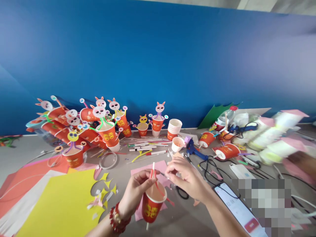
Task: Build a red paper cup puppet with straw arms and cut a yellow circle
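Observation:
A red paper cup (151, 207) with yellow printing stands just in front of me, slightly tilted. A white straw (153, 166) rises above its rim, and a white end pokes out below its base. Red strips (161, 189) bend from the straw across the cup's mouth. My left hand (139, 187), with a red bead bracelet at the wrist, pinches the straw and the red strips above the rim. My right hand (181, 174) is beside it on the right, fingers curled together; what they hold, if anything, is too blurred to make out. Pink paper (161, 169) lies beneath.
Decorated rabbit cups (106, 133) crowd the back left. Yellow paper (59, 200) covers the left front. Markers (148, 146), stacked cups (174, 126) and a blue glue gun (195, 149) lie behind. A phone (238, 209) and cables are at right, with another person's arm (302, 164) beyond.

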